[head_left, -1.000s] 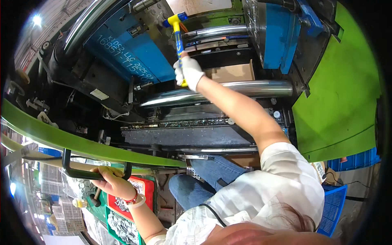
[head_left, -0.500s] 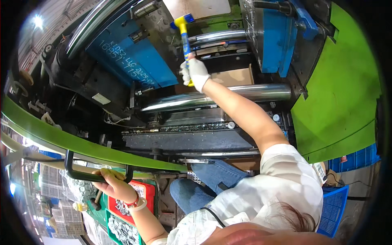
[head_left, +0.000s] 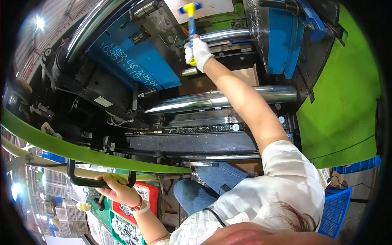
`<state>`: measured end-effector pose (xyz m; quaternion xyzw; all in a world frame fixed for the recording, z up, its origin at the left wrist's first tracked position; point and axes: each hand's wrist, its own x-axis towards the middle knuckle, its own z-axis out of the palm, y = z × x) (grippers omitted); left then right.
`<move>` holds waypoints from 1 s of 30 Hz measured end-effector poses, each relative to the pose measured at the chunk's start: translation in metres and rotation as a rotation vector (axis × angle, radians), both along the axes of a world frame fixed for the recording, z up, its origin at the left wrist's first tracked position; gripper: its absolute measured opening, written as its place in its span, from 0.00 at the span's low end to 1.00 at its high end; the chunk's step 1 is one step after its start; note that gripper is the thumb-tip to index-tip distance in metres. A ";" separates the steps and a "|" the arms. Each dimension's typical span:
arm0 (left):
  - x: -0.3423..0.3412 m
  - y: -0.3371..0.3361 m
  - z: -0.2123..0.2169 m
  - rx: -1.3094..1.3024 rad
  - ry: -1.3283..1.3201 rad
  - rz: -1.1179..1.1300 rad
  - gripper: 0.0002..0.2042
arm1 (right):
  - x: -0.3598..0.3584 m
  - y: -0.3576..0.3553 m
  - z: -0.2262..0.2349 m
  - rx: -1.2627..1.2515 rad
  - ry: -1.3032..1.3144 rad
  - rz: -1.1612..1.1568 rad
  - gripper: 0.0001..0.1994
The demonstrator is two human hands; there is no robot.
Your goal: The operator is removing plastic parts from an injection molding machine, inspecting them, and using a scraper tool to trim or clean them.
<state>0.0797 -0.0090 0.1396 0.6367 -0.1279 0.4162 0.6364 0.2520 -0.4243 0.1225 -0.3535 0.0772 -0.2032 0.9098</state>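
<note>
Polished, mirror-glossy steel tie bar [head_left: 220,99]; matt blue painted metal mould block [head_left: 134,61]; white knitted cloth glove [head_left: 200,51]; smooth black metal door handle [head_left: 98,182]

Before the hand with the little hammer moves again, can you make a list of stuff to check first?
1. Right hand wrapped firmly around the yellow and blue hammer: ok, the gloved fingers close on the handle.
2. Left hand steadying on the black handle: ok, it grips the bar.
3. Left hand gloved too: not ok, it is bare.
4. Hammer head clear of the blue mould block: ok, it is raised above it.
5. Arm clear of the shiny steel bar: cannot tell, the forearm crosses over it.
</note>
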 end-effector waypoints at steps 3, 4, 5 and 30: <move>0.001 0.001 -0.002 -0.024 0.002 0.001 0.12 | -0.009 -0.016 0.010 0.145 -0.071 -0.249 0.27; 0.001 0.001 -0.002 -0.024 0.004 0.002 0.12 | -0.009 -0.013 0.014 0.240 -0.140 -0.297 0.29; 0.001 0.001 -0.002 -0.007 0.010 0.030 0.11 | -0.009 -0.008 0.017 0.263 -0.137 -0.286 0.28; 0.001 0.006 -0.002 -0.034 0.041 -0.010 0.09 | -0.035 0.005 -0.018 0.012 -0.055 -0.149 0.25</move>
